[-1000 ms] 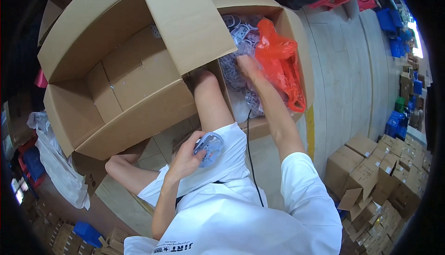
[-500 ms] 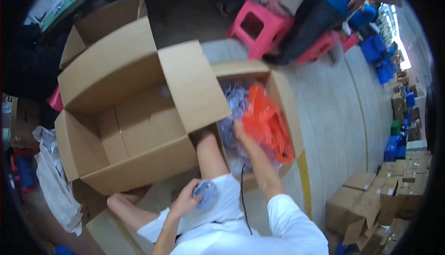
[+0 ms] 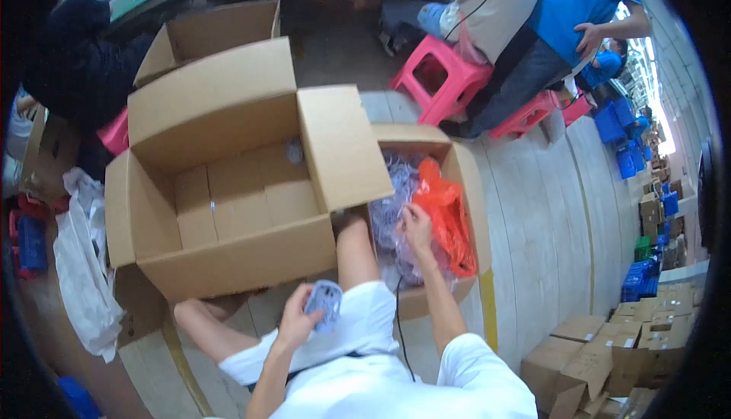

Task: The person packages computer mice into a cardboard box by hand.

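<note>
My left hand (image 3: 297, 320) grips a small greyish-blue moulded plastic piece (image 3: 326, 305) with rounded corners, held over my lap. What kind of piece it is does not show. To the right, my right hand (image 3: 416, 227) is above an open carton (image 3: 466, 190), with its fingers drawn together. Whether anything is pinched in them is too small to make out. Inside that carton lie many pale, clear plastic pieces (image 3: 396, 179) and a crumpled red plastic bag (image 3: 440, 204). A larger open cardboard box (image 3: 236, 263) stands to the left, with one small clear piece (image 3: 295, 151) in its far corner.
Another carton (image 3: 221, 32) stands behind the large box. White sheeting (image 3: 85, 259) lies at left. Pink stools (image 3: 440, 76) and people (image 3: 567, 15) are at the far side. Stacked cartons (image 3: 575, 350) fill the lower right. A black cord (image 3: 402, 335) runs beside my leg.
My right hand has lifted a little out of the plastic pieces and moved right. My left hand has turned the greyish-blue piece and raised it slightly. The whole view has shifted.
</note>
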Motion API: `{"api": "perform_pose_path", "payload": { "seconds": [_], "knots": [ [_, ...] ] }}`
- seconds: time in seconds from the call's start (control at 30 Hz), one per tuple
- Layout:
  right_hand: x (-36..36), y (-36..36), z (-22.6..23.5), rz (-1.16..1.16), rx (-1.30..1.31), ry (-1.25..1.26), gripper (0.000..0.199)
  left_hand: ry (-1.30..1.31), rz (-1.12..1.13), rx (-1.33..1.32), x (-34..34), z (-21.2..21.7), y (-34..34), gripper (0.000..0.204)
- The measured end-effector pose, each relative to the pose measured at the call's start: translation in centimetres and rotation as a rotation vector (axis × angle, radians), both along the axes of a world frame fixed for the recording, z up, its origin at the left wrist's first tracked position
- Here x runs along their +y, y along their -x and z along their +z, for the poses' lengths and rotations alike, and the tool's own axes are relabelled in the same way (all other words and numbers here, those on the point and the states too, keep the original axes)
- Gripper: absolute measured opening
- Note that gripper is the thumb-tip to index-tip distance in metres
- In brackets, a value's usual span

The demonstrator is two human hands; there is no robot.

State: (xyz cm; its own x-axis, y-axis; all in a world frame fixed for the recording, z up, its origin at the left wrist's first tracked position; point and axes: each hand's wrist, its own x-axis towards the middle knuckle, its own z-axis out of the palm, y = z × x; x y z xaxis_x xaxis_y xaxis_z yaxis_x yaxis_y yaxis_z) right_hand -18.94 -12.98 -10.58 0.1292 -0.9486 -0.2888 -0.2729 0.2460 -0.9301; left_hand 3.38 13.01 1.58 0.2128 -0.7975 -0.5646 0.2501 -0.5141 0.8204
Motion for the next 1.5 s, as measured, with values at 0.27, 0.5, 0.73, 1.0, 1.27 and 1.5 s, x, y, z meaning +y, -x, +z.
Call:
{"api": "perform_pose_path", "payload": {
  "seconds": [0.27,0.5,0.73,1.0,1.27,1.5],
  "knots": [
    [11.3,-8.9,17.8,0.173,-0.459,-0.111,0.023,0.2,0.36,0.152,2.2,2.7,-1.6,0.048],
    [16.5,-13.0,20.4,0.496,-0.623,-0.316,0.023,0.323,0.559,0.121,5.1,5.3,-2.7,0.048],
    [19.1,-14.5,19.8,0.724,-0.449,0.043,0.017,0.349,0.602,0.073,7.5,6.7,-2.8,0.047],
    [19.6,-14.7,21.4,0.958,-0.213,0.294,0.011,0.339,0.566,-0.148,8.2,6.1,-3.0,0.046],
    [21.0,-15.0,21.6,0.876,-0.093,0.245,0.012,0.361,0.57,-0.407,7.8,5.2,-2.4,0.044],
    [20.2,-15.1,22.1,0.826,-0.163,-0.008,0.03,0.286,0.527,-0.242,7.2,6.3,-2.8,0.04]
  ]
}}
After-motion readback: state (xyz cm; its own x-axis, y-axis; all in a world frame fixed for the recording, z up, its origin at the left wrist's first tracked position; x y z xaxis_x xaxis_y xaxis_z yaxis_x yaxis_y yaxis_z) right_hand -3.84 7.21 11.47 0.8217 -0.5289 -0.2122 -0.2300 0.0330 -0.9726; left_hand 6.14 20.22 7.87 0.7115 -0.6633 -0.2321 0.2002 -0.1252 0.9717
